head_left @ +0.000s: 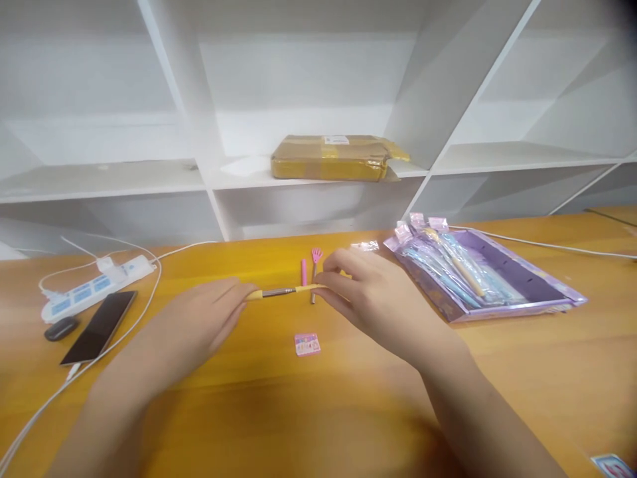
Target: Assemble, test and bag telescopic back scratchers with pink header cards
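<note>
Both of my hands are closed on a thin yellow stick (279,292) with a metal middle section, held level above the table. My left hand (212,312) pinches its left end, and my right hand (361,289) pinches the right end. The fingers hide both tips. Just behind the stick lies a small pink hand-shaped scratcher (317,255) with a metal rod that passes beneath the yellow stick in view. Beside it is a pink tube (304,272). A small pink printed card (307,344) lies flat nearer to me.
A purple display box (542,287) with several plastic-wrapped items stands at the right. At the left are a power strip (92,289), a phone (102,326), a dark mouse-like object (62,328) and white cables. A taped cardboard box (328,159) rests on the white shelf (308,73).
</note>
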A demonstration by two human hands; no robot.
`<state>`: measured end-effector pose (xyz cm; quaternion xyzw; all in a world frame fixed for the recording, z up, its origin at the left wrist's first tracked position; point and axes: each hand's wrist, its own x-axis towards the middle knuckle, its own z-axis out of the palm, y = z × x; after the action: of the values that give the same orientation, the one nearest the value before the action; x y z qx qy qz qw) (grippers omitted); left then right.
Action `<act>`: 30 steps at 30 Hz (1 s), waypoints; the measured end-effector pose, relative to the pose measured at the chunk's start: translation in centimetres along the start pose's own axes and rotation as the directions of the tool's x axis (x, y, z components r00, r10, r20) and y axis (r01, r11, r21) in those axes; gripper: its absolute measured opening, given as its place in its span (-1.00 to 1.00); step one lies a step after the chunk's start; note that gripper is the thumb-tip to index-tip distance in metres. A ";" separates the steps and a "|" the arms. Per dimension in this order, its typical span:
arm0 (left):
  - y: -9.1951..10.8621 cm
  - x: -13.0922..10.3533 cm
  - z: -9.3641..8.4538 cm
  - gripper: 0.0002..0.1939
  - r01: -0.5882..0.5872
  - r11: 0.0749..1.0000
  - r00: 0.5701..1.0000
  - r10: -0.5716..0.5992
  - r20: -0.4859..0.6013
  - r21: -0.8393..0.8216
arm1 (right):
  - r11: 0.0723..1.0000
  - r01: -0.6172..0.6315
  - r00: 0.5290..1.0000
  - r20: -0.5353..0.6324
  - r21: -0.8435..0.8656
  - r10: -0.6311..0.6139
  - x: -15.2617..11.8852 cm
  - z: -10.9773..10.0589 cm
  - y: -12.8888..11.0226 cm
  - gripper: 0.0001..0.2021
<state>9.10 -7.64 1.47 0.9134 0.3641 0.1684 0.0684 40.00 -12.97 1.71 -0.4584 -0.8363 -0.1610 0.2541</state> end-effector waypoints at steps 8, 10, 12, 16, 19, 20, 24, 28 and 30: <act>1.5 0.5 2.4 -0.62 -0.006 0.987 0.999 0.014 -0.046 0.158 | 0.995 0.092 0.996 -0.010 0.041 -0.092 0.5 1.3 -0.8 -0.76; 1.7 0.6 3.1 -0.58 0.014 0.971 0.996 0.007 -0.087 0.240 | 0.994 0.106 0.994 -0.019 0.016 -0.105 0.6 1.4 -0.9 -0.75; 1.8 0.8 3.7 -0.55 0.031 0.958 0.994 0.001 -0.111 0.286 | 0.993 0.114 0.993 -0.031 -0.009 -0.114 0.7 1.6 -0.8 -0.74; 2.0 1.1 4.1 -0.58 -0.041 0.935 0.990 0.086 -0.112 0.351 | 0.992 0.124 0.992 -0.005 -0.011 -0.124 0.7 2.1 -0.7 -0.73; 2.3 1.2 4.0 -0.64 -0.091 0.906 0.984 0.147 -0.105 0.412 | 0.996 0.086 0.996 0.035 -0.017 -0.085 0.6 2.5 -0.7 -0.76; 2.4 1.1 3.9 -0.66 -0.090 0.900 0.984 0.148 -0.103 0.426 | 0.998 0.067 0.996 0.065 -0.020 -0.065 0.6 2.5 -0.7 -0.79; 2.9 0.8 3.8 -0.70 -0.076 0.867 0.983 0.149 -0.111 0.493 | 1.000 0.026 0.966 0.256 0.005 -0.027 0.5 2.5 -1.3 -0.88; 3.0 0.9 3.6 -0.72 -0.113 0.825 0.971 0.211 -0.116 0.554 | 1.000 -0.005 0.936 0.352 0.026 -0.004 0.9 2.5 -2.3 -0.79; 2.0 0.8 2.8 -0.71 -0.115 0.835 0.969 0.213 -0.123 0.539 | 0.999 -0.044 0.935 0.353 0.012 0.037 0.8 2.3 -1.4 -0.71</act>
<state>11.92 -8.57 -0.45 0.9062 0.3208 0.1481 -0.2323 37.84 -12.03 0.25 -0.4943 -0.8603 -0.0627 0.1078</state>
